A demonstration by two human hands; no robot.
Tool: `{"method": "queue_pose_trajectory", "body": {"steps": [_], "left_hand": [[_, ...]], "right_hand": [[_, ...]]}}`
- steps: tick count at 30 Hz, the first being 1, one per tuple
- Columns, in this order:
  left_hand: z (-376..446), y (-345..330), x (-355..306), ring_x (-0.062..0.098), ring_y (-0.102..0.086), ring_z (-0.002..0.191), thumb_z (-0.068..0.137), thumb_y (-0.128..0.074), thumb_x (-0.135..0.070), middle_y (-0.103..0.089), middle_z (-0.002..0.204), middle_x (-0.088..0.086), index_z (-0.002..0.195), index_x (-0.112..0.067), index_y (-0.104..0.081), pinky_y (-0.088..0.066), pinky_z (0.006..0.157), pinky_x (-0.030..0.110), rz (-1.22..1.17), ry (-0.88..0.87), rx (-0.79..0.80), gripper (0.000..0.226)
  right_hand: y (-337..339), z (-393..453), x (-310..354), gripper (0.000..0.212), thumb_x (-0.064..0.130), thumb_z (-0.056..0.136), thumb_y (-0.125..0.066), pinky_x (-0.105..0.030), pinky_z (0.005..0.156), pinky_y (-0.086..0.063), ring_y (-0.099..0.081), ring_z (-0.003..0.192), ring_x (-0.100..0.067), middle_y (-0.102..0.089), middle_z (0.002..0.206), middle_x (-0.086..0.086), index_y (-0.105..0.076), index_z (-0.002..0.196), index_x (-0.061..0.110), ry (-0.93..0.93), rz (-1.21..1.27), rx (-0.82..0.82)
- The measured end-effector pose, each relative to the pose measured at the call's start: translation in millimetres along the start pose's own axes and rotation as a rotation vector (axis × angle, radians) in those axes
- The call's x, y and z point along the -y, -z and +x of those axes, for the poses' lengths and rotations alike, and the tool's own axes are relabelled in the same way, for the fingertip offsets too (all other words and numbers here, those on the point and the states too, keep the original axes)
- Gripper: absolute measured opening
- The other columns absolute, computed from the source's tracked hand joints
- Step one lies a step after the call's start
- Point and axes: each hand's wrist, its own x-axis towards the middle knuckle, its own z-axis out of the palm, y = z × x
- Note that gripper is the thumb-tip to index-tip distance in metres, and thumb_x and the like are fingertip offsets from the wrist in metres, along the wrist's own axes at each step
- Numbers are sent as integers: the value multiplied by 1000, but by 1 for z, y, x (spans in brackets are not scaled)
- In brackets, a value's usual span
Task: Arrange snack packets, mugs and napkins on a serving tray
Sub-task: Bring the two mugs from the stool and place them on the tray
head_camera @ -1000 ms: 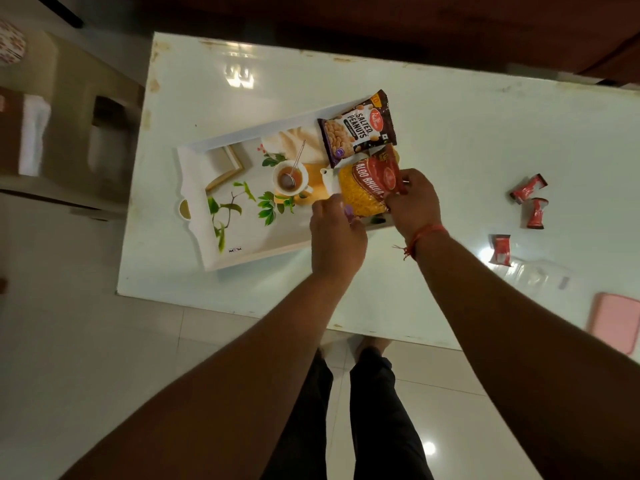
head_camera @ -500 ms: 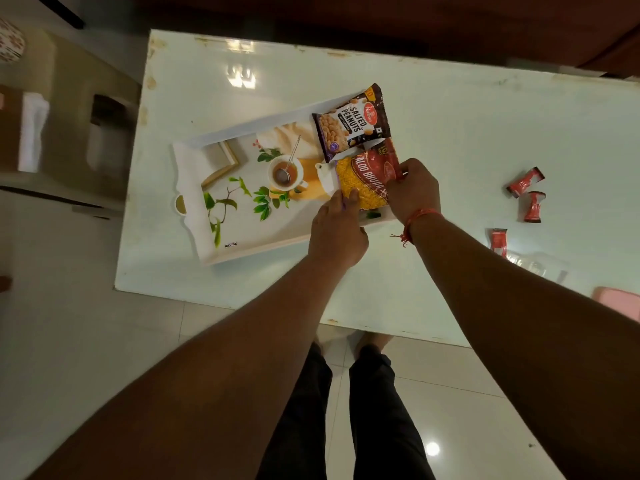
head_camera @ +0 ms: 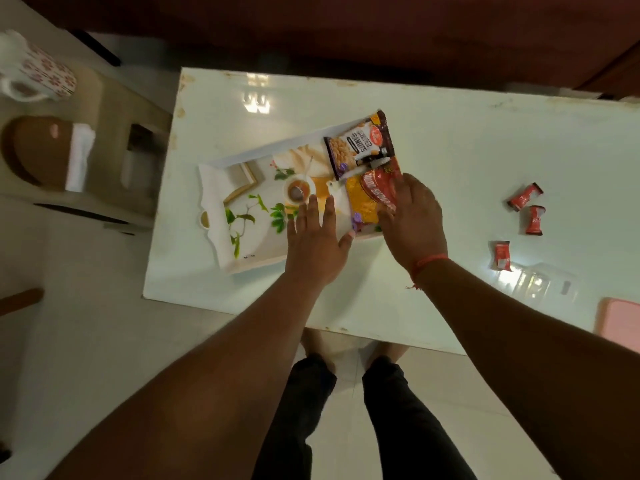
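Note:
A white serving tray (head_camera: 263, 245) printed with leaves and a teacup picture lies on the white table. Two snack packets rest at its right end: a dark salted peanuts packet (head_camera: 360, 147) at the back, and a red and yellow bhujia packet (head_camera: 367, 199) in front of it. My right hand (head_camera: 414, 220) lies palm down on the bhujia packet, fingers spread. My left hand (head_camera: 315, 240) hovers flat over the tray's front edge, fingers apart, holding nothing. A floral mug (head_camera: 41, 74), a brown mug (head_camera: 34, 150) and a white napkin (head_camera: 79, 154) sit on a side stand at the left.
Three small red sachets (head_camera: 524, 197) lie on the table to the right, beside clear plastic packaging (head_camera: 533, 282). A pink flat object (head_camera: 620, 320) sits at the table's right front edge. I am standing at the table's near edge (head_camera: 242, 308).
My right hand slid from the bhujia packet's right edge onto its top. My left hand opened flat and shifted left over the tray. The camera moved closer.

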Motion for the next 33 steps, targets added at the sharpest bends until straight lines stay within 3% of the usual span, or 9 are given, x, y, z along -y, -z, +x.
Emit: {"method": "queue_pose_trajectory", "body": {"steps": [3,7,13,18,23,28,33], "left_hand": [[-5,31,21,34,-7,150,95,-38,-55,-6,163,13,155,-21,-8,-13,118,58,36,11,-35,76],[-5,70,66,39,-20,146,91,-23,-61,-20,161,16,153,-21,-23,-16,114,63,62,41,-60,74],[19,116,202,35,-4,150,91,-14,-66,-5,164,12,155,-24,-7,-9,117,61,131,88,-112,77],[37,170,333,34,-2,150,92,-13,-68,-6,164,12,155,-23,-10,-10,118,59,159,125,-202,78],[60,225,454,35,-15,148,95,-20,-63,-19,161,15,154,-21,-19,-14,118,56,233,108,-306,73],[91,251,535,35,-12,149,96,-23,-62,-11,163,15,155,-23,-8,-13,118,57,157,214,-371,71],[138,279,586,38,-14,148,90,-54,-50,-11,161,18,154,-17,-9,-19,117,58,196,266,-336,85]], "right_hand": [[4,-2,32,67,47,94,-45,-53,112,-34,-35,141,-37,-35,155,-17,-34,149,11,158,-106,98],[3,7,87,77,65,93,-26,-57,117,-24,-21,149,-35,-18,164,-10,-22,155,19,247,-198,218],[-37,53,201,85,74,88,-10,-57,118,-18,-6,153,-31,-1,167,-4,-9,158,25,270,-210,242],[-102,86,323,83,74,91,-18,-56,119,-15,-1,153,-30,4,167,-4,-3,158,27,273,-159,293],[-158,125,442,84,76,89,-17,-60,118,-20,-8,152,-33,-4,167,-5,-9,157,27,329,-95,324],[-190,167,523,81,72,93,-25,-57,119,-19,-11,152,-34,-6,166,-8,-9,157,25,346,-63,303],[-187,227,571,85,53,92,-53,-57,117,-24,-12,151,-37,-7,166,-12,-10,157,18,439,-100,231]]}}
